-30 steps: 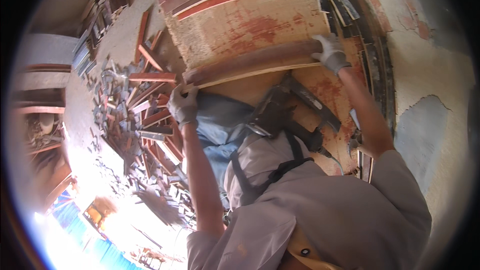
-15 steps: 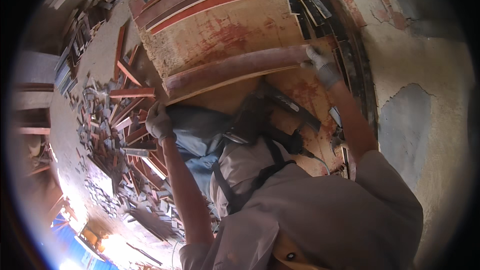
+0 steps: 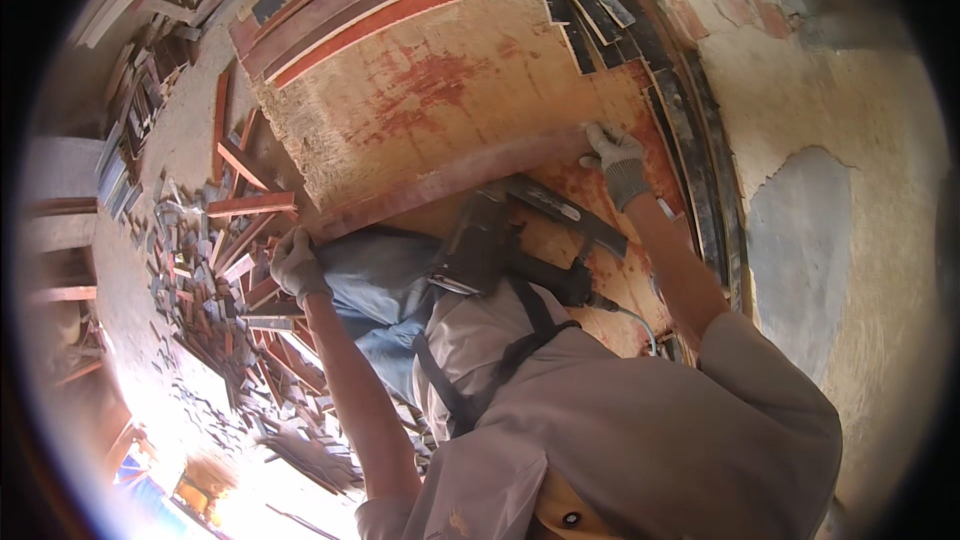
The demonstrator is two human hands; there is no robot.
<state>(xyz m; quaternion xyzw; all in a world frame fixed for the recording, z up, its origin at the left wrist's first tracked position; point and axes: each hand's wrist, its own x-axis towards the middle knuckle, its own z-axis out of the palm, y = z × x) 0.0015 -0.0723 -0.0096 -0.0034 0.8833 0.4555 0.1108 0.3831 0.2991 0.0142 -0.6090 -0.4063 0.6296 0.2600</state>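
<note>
A long reddish-brown wooden board (image 3: 455, 176) spans the space between my gloved hands, its narrow side showing. My left hand (image 3: 297, 265) is closed on its left end, just above my knee. At the far right end, my right hand (image 3: 615, 162) grips the board with fingers bent round it. Below the board, a black nail gun (image 3: 525, 245) with a thin hose (image 3: 640, 320) lies across my lap, touched by neither hand. Under the board is a plywood sheet (image 3: 370, 90) with red stains.
Reddish boards (image 3: 400, 0) lie along the sheet's far edge. Dark strips (image 3: 590, 10) are stacked at its far right corner, and more run beside the plastered wall (image 3: 840, 140). To the left, a heap of wood offcuts (image 3: 215, 280) covers the floor.
The board has come nearer my body and turned, so its wide face shows less. Both hands moved with it, still holding its ends. The whole view has shifted a little.
</note>
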